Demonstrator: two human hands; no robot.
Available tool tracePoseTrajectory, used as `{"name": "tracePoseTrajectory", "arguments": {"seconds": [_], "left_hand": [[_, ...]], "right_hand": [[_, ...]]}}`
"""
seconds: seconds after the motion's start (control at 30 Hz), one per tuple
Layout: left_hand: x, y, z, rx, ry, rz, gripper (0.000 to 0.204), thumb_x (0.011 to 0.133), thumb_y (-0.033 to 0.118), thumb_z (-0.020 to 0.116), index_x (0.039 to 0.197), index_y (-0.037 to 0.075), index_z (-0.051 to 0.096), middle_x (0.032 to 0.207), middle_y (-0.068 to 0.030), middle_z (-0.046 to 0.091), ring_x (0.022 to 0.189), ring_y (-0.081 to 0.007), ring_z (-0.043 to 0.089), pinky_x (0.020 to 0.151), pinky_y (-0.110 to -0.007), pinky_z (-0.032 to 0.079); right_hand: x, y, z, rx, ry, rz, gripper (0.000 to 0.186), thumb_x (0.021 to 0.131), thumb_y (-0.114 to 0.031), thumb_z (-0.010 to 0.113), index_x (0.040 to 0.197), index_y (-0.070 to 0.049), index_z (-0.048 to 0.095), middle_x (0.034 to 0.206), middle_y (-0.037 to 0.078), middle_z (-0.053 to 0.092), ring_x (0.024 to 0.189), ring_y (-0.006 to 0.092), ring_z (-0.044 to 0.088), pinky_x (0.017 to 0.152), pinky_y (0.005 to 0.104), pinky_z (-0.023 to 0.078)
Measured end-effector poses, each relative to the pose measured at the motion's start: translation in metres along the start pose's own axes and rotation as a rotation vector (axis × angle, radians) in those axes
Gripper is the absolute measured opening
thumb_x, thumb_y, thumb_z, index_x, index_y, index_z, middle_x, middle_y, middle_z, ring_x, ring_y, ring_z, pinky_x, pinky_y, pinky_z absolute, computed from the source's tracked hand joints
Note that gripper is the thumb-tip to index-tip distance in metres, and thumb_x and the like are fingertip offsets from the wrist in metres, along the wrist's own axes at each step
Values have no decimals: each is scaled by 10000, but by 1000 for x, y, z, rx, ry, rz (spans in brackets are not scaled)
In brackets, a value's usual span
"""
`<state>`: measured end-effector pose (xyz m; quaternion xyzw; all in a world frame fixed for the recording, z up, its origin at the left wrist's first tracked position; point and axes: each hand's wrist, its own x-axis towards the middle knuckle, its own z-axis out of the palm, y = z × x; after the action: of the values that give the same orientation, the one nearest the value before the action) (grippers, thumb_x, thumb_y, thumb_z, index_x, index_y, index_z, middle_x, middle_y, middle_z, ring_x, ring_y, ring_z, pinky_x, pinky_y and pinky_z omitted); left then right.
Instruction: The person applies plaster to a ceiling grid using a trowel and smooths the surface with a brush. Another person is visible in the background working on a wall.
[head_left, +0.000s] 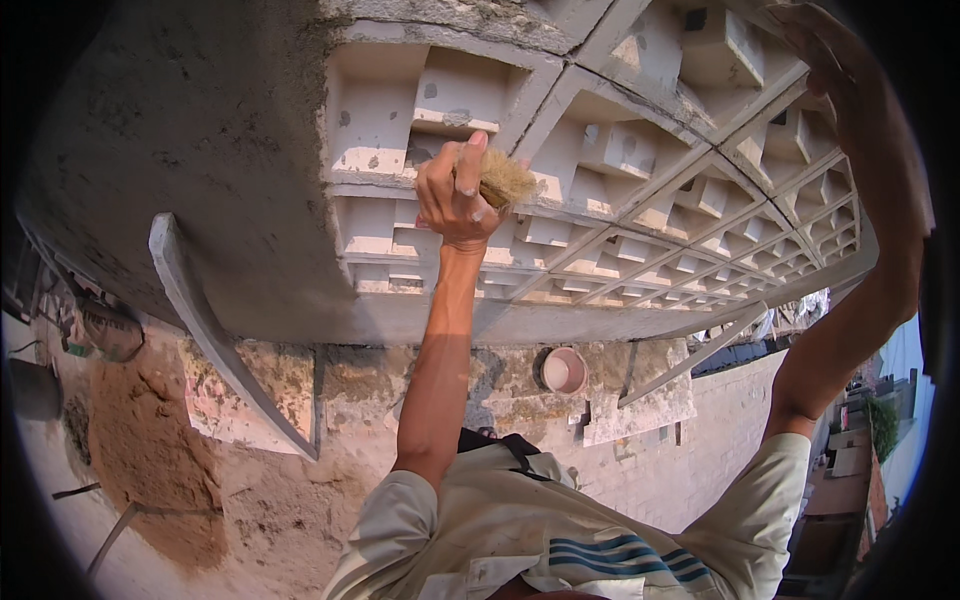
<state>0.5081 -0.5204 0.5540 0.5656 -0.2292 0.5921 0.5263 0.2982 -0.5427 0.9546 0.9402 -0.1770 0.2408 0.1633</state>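
My left hand (pixel 455 195) is closed around a brush (pixel 508 180) with short, thick, straw-coloured bristles. Most of its handle is hidden in my fist. The bristles are at the face of a wall of pale concrete ventilation blocks (pixel 535 110), by the edge of one block's recess; I cannot tell if they touch. Dark joints run between the blocks, and grey damp-looking spots mark some recesses. High on the right, in shadow, my right hand (pixel 825 50) reaches up against the blocks, its fingers stretched out and holding nothing visible.
Left of the blocks is a grey plastered wall (pixel 220 150). Below, a pinkish bucket (pixel 564 370) stands on the stained ground. A pale curved plank (pixel 215 330) leans at the left, near a brown sand heap (pixel 150 460). Another plank (pixel 695 355) slants at the right.
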Motion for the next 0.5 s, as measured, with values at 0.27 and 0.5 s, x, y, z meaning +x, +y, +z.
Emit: {"name": "tracePoseTrajectory", "arguments": {"seconds": [0.27, 0.5], "left_hand": [[-2, 10, 2, -15, 1, -17, 788, 788, 511, 925, 1411, 151, 603, 1135, -89, 631, 978, -296, 633, 849, -450, 512], [-1, 8, 1, 2, -5, -23, 785, 798, 530, 920, 1411, 157, 602, 1137, -85, 636, 997, -289, 636, 861, -446, 512]], "right_hand": [[7, -8, -12, -49, -33, 24, 322, 1094, -251, 625, 1356, -98, 731, 937, 100, 751, 647, 151, 603, 647, 309, 508], [16, -7, -22, -64, -41, 11, 319, 1093, -249, 626, 1353, -97, 731, 937, 103, 751, 649, 158, 608, 652, 314, 510]]}}
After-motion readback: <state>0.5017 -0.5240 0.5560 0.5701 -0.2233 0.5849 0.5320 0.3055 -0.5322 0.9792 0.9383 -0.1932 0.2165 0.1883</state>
